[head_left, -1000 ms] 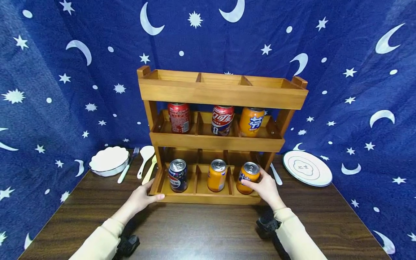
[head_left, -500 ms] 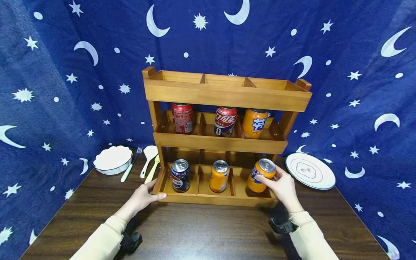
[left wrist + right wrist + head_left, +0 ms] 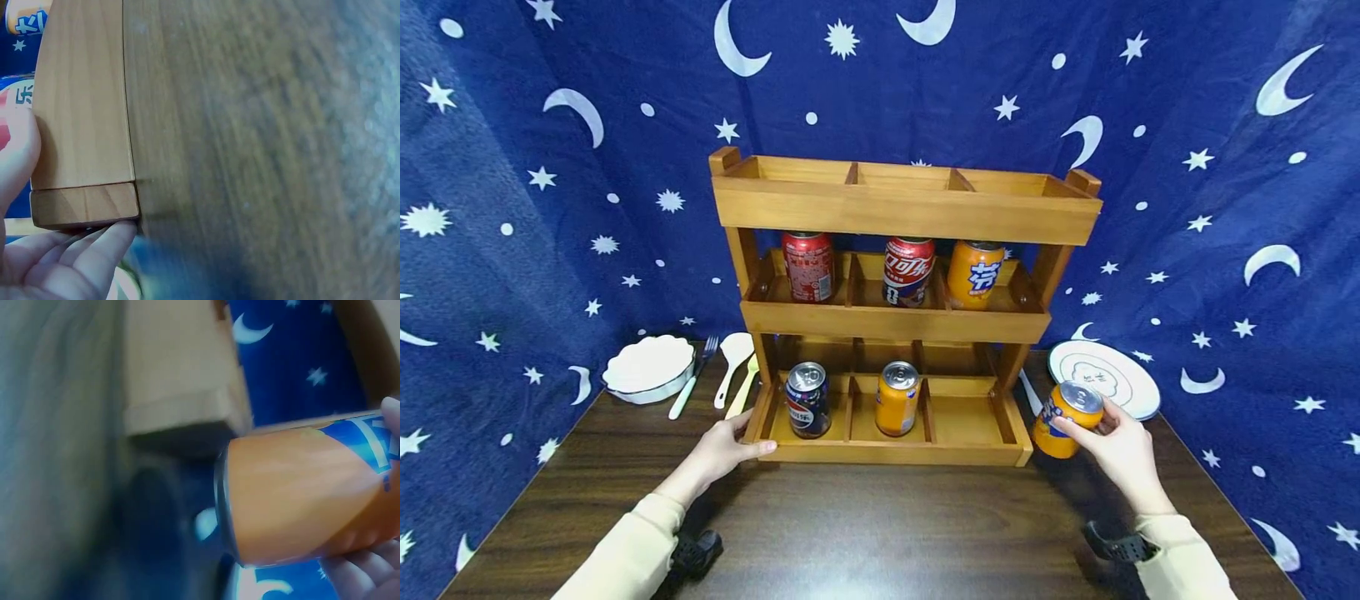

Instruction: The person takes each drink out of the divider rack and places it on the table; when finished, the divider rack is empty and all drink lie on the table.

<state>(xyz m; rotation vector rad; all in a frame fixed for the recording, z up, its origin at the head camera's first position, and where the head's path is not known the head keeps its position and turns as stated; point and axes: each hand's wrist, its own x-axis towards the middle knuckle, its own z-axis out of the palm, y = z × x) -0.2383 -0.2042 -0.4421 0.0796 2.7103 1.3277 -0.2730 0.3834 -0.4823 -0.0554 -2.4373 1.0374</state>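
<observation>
My right hand (image 3: 1126, 457) grips an orange soda can (image 3: 1054, 437) just right of the wooden rack (image 3: 895, 321), in front of a white plate. In the right wrist view the can (image 3: 294, 494) lies between thumb and fingers, its bottom rim facing the rack's corner. My left hand (image 3: 718, 457) holds the rack's lower left corner. The left wrist view has its thumb on one side of the wooden end (image 3: 84, 206) and its fingers on another. In the bottom tier stand a dark blue cola can (image 3: 807, 404) and another orange can (image 3: 897, 404); the right compartment is bare.
The middle tier holds a red can (image 3: 808, 271), a red cola can (image 3: 908, 275) and an orange can (image 3: 973, 279). Left stand a scalloped white dish (image 3: 650, 367), a fork (image 3: 688, 387) and spoons (image 3: 733, 358). Behind my right hand lie the plate (image 3: 1138, 379) and a white-handled utensil (image 3: 1030, 392).
My right hand has lifted the orange can out of the bottom right compartment and carried it right, past the rack's side. My left hand stays at the rack's corner.
</observation>
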